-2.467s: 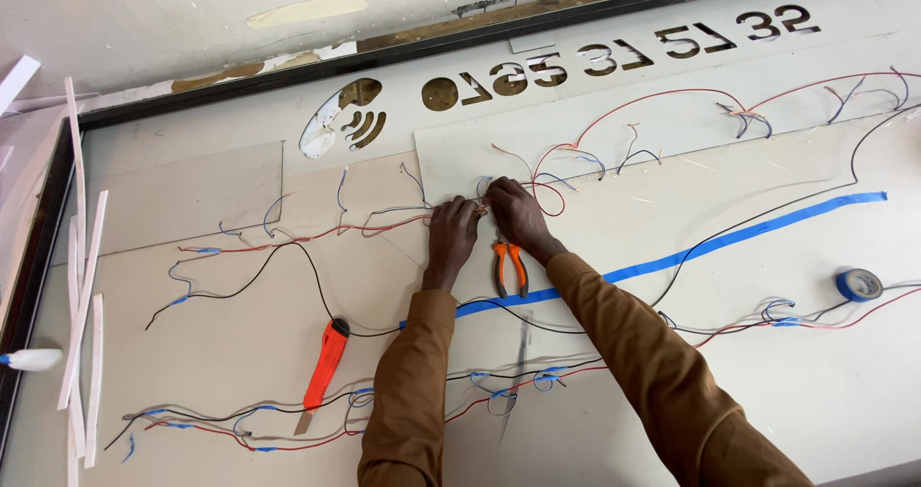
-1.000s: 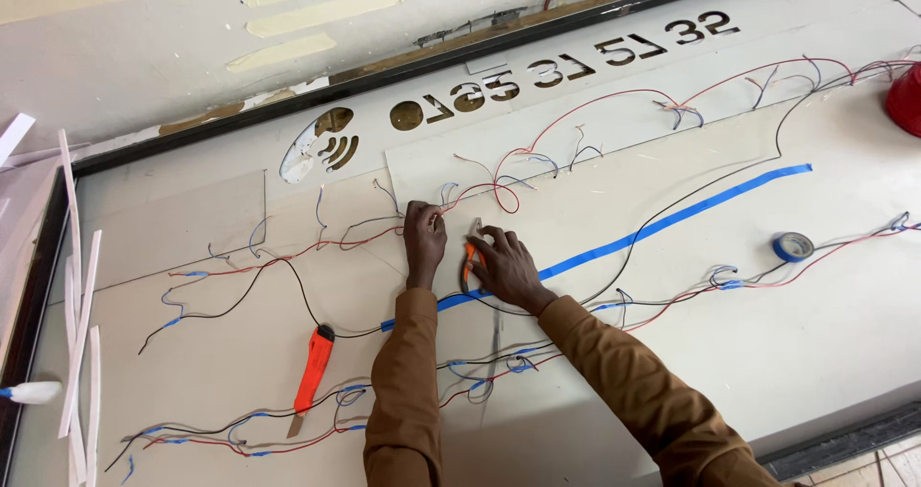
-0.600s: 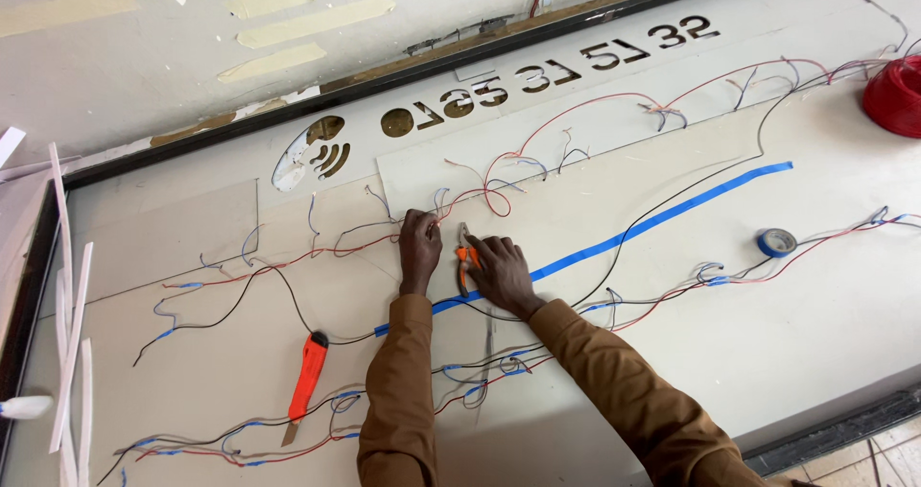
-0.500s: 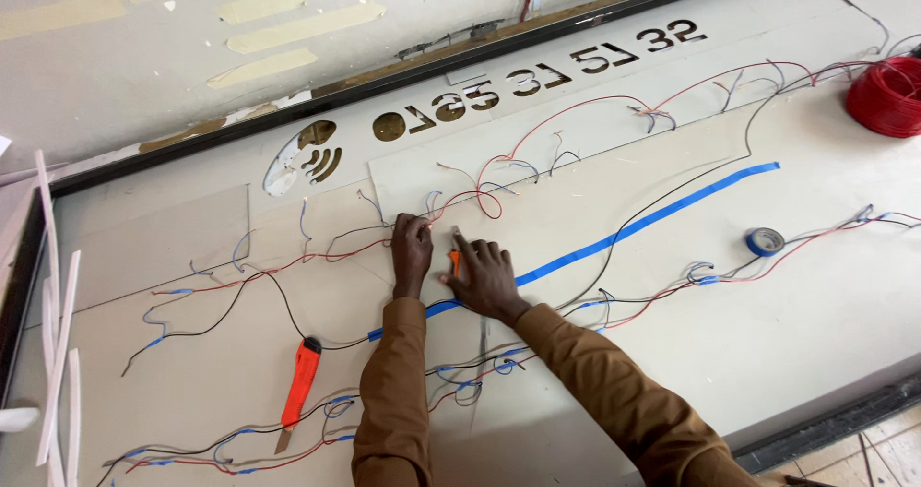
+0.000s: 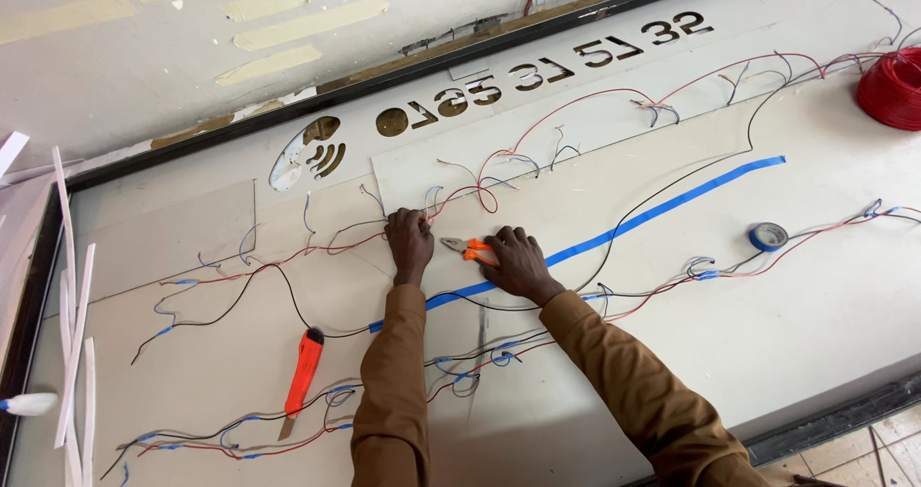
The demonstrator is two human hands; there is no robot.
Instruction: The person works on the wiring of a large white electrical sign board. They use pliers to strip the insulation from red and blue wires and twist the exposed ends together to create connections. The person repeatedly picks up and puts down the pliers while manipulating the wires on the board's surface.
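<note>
The person leans over a large white sign panel that lies flat like a desk, and both hands are near its middle. The left hand is closed with fingers curled, pressing on a bunch of thin red and black wires where several strands meet; whether it pinches a wire between the fingers I cannot tell. The right hand lies just beside it and covers the orange handles of a pair of pliers, so only the grey metal nose and a bit of orange show, pointing toward the left hand. The pliers rest low on the panel, close to a long strip of blue tape that runs diagonally. The wires spread over the panel in loose curves, with small blue pieces at many ends. An orange utility knife lies well apart to the left, a small roll of blue tape to the right, and a red wire coil at the far corner.
</note>
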